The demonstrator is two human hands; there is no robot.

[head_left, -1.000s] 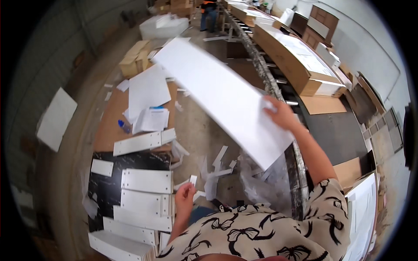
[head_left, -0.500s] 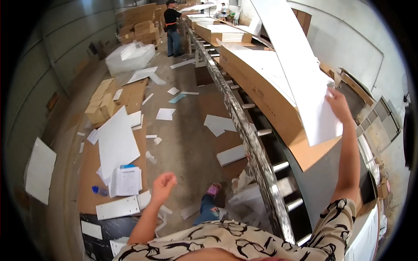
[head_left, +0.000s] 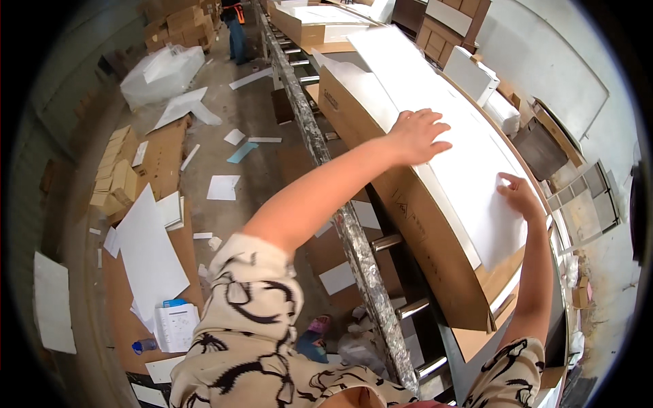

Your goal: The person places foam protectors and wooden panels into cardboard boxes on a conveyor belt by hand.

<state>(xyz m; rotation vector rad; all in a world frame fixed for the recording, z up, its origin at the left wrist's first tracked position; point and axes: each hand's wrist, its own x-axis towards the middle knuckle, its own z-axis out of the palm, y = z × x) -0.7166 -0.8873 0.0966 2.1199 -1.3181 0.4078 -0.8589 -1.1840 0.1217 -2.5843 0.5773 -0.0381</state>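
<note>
A long, thin white sheet [head_left: 469, 183] lies over an open cardboard box [head_left: 408, 214] that holds white material, on the roller conveyor to my right. My left hand [head_left: 416, 137] is reached across with spread fingers, over the left edge of the sheet; whether it presses on it I cannot tell. At the sheet's right edge, near its close end, my right hand [head_left: 520, 196] has thumb and forefinger pinched on it. The sheet's near corner hangs by the box's near end, where a cardboard flap [head_left: 476, 336] sticks out.
The conveyor's worn rail [head_left: 354, 245] and rollers [head_left: 415, 309] run beside the box. Another box [head_left: 309, 30] stands farther along, near a person [head_left: 236, 34]. On the left floor lie white sheets [head_left: 149, 245], papers [head_left: 178, 328], small cartons [head_left: 115, 173] and a plastic-wrapped stack [head_left: 160, 75].
The white sheet has come down from a raised, slanted position onto the box. My left hand has swung from the left over to the sheet. The view has shifted toward the conveyor.
</note>
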